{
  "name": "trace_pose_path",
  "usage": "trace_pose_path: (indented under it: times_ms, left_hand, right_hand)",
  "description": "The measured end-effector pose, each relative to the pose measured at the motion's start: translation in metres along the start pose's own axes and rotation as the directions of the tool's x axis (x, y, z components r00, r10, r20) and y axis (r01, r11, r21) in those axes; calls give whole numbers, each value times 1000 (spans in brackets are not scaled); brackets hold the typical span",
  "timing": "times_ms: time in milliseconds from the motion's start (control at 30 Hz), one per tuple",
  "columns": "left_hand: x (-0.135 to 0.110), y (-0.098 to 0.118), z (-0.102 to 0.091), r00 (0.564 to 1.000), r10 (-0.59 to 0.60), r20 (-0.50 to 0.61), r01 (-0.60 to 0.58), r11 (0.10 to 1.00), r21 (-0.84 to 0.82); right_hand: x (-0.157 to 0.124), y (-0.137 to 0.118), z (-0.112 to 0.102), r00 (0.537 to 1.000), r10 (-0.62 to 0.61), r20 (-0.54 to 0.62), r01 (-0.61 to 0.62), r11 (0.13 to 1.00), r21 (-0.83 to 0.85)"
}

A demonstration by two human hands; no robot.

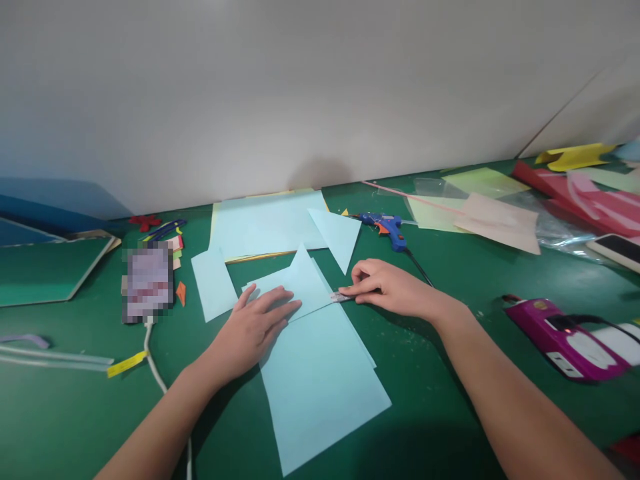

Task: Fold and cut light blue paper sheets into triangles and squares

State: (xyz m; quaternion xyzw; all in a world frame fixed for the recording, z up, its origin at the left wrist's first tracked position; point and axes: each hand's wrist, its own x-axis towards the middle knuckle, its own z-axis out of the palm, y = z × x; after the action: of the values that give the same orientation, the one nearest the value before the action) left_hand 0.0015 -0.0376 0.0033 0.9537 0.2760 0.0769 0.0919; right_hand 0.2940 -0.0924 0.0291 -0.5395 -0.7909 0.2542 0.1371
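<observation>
A light blue paper sheet [320, 380] lies on the green table [440, 400] in front of me, its far part folded into a pointed flap [303, 277]. My left hand [257, 327] rests flat on the folded part with the fingers spread. My right hand [385, 287] is closed in a pinch on a small silvery blade-like tool [341, 297] laid against the paper's fold line at the right edge. A loose blue paper triangle [337, 237] lies just beyond the hands.
More blue sheets [265, 223] and a blue strip [213, 283] lie behind. A blue glue gun [387, 228] sits at the back. A magenta device [560, 337] lies at right, coloured papers [480, 210] at far right, a cutting mat [45, 270] at left.
</observation>
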Motion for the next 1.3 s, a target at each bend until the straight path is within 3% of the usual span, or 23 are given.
trace_pose_path:
  times_ms: [633,867,1300]
  left_hand:
    - [-1,-1,0,1000,-15,27,16,999,-28]
    - [-1,-2,2,999,-13,36,14,1000,-18]
    - [1,1,-3,998,-23,51,26,998,-58]
  right_hand:
    - [-4,3,-1,1000,10,-1,-10,1000,11]
    - [0,0,4,999,-53,3,52,998,21]
    - [-2,0,0,999,-17,46,14,997,73]
